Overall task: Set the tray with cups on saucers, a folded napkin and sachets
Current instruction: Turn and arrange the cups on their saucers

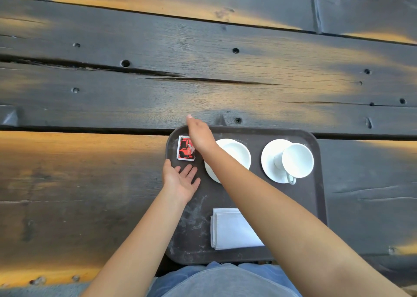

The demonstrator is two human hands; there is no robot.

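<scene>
The tray (pixel 313 206) lies on the dark plank table (pixel 158 89), at its near edge. In its far left corner lies a red sachet (pixel 185 148). To the right stand two white saucers: the left saucer (pixel 212 172) is partly hidden by the right forearm, and the right saucer (pixel 269 159) carries a cup (pixel 297 160) with its handle toward the person. A folded white napkin (pixel 234 229) lies at the tray's near side. The right hand (pixel 200 136) reaches across over the far left corner, fingers stretched out, just beside the sachet and holding nothing visible. The left hand (pixel 180 180) rests palm up at the tray's left edge, fingers loose, near the sachet. The hands are apart.
</scene>
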